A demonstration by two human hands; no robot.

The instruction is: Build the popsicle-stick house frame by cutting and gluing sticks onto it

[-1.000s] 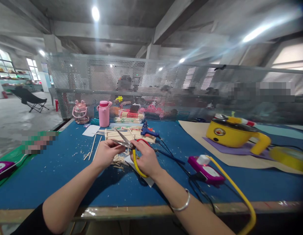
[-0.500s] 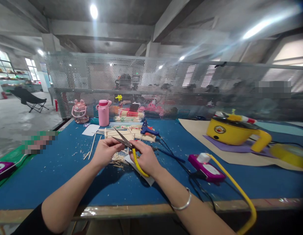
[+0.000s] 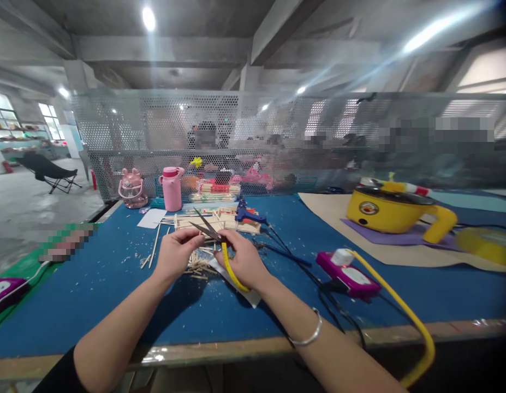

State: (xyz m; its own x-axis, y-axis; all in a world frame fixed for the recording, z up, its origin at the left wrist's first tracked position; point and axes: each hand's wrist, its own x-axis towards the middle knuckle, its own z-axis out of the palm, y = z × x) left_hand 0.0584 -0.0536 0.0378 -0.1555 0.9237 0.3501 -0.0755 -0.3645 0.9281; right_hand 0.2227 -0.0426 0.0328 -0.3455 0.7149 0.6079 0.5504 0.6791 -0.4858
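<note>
My right hand [image 3: 243, 261] grips yellow-handled scissors [image 3: 214, 236], whose open blades point up and to the left. My left hand [image 3: 177, 252] is pinched at the blades, its fingers closed on something too small to make out. Both hands hover over a heap of short wooden stick offcuts [image 3: 197, 266] and a white paper sheet [image 3: 236, 286] on the blue table [image 3: 93, 295]. Just beyond the hands lies a flat frame of wooden sticks [image 3: 214, 221].
A blue glue gun [image 3: 246, 214] with its cord lies behind the hands. A pink bottle [image 3: 171, 188] and pink cup [image 3: 132, 187] stand at the back left. A magenta power strip [image 3: 350, 274] with yellow cable and a yellow electric pot [image 3: 390, 210] sit to the right. A mesh screen [image 3: 277, 142] backs the table.
Both hands with the scissors have stayed together at the same work; the view has shifted slightly, so they sit a little lower and left. The scissor blades remain open.
</note>
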